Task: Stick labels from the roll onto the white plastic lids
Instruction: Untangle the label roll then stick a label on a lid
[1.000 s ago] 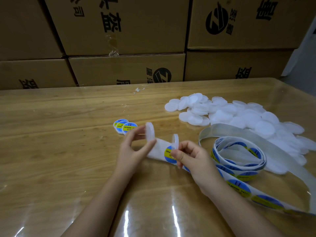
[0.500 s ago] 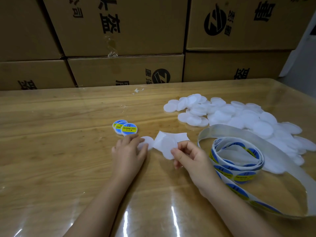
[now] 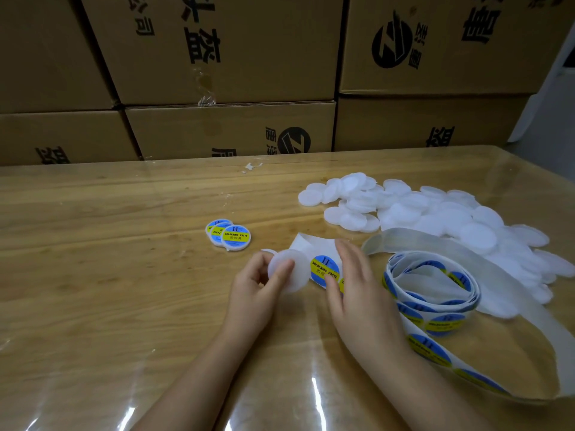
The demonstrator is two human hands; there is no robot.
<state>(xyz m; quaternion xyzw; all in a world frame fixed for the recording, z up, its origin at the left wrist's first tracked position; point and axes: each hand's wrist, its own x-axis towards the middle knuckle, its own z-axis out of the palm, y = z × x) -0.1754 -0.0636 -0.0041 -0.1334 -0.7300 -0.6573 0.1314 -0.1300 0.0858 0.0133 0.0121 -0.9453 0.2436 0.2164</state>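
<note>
Wooden table (image 3: 93, 275), plain lid (image 3: 295, 275) held near its middle.
Toward the right edge, heaped pile of white lids (image 3: 435, 213), round and translucent; in front, loosely coiled label roll (image 3: 432, 293); left hand (image 3: 255, 287) pinching that lid; right hand (image 3: 357, 284) flat, fingers straight, on the strip (image 3: 303, 247) beside a blue-and-yellow label (image 3: 323, 269).

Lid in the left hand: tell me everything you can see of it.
The lid is a round, flat disc of frosted white plastic, with no label on the face that shows. The left hand pinches its left edge, with one finger lying across the face, and holds it tilted up toward the camera. Its right edge comes up against the blue-and-yellow label on the strip; whether the two touch cannot be told.
</note>
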